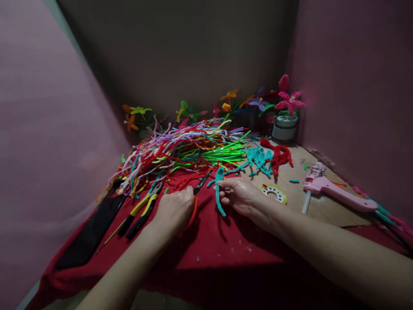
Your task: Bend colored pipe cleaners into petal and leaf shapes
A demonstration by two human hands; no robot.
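Note:
My left hand (177,206) is closed around the orange-red handles of a pair of scissors (202,182), whose dark blades point up and to the right. In my right hand (240,194) a teal pipe cleaner (219,196) is pinched between thumb and fingers. Its upper end is a flat petal-like loop, a short end sticks out to the left and a tail hangs down. The scissor blades are just left of it, apart from it. Beyond my right hand lie several teal pipe-cleaner pieces (260,159) and red ones (281,156).
A heap of coloured pipe cleaners (180,144) covers the back of the red cloth (213,254). Pliers (142,211) and a black flat object (92,230) lie left. On the right board are a tape roll (281,196) and pink glue gun (342,193). Pipe-cleaner flowers (290,102) stand behind.

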